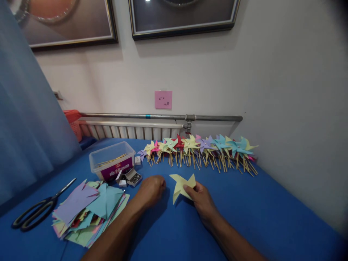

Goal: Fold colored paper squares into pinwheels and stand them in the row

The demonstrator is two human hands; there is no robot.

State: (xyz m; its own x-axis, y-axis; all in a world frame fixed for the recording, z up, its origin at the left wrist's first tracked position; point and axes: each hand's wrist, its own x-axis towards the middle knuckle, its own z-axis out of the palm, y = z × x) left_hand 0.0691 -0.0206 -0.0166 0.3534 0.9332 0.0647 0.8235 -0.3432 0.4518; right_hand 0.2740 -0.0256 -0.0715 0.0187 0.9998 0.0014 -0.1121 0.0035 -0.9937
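Between the thumb and fingers of my right hand (204,203) is a pale yellow paper pinwheel (181,187), its blades folded in toward the middle. No stick shows on it. My left hand (152,190) is closed just left of the pinwheel, apart from it, knuckles up; whatever its fingers hold, if anything, is hidden. Close behind my left hand lies an opened small box of metal pins (134,177). A pile of cut coloured paper squares (87,214) lies left of my left forearm, with a blue and a purple sheet on top.
Black-handled scissors (43,208) lie at the far left. A clear plastic tub (112,159) holds thin wooden sticks. Along the back, many finished pinwheels on sticks (195,146) lie in a row on the blue cloth (244,210). A metal pipe (163,117) runs along the wall.
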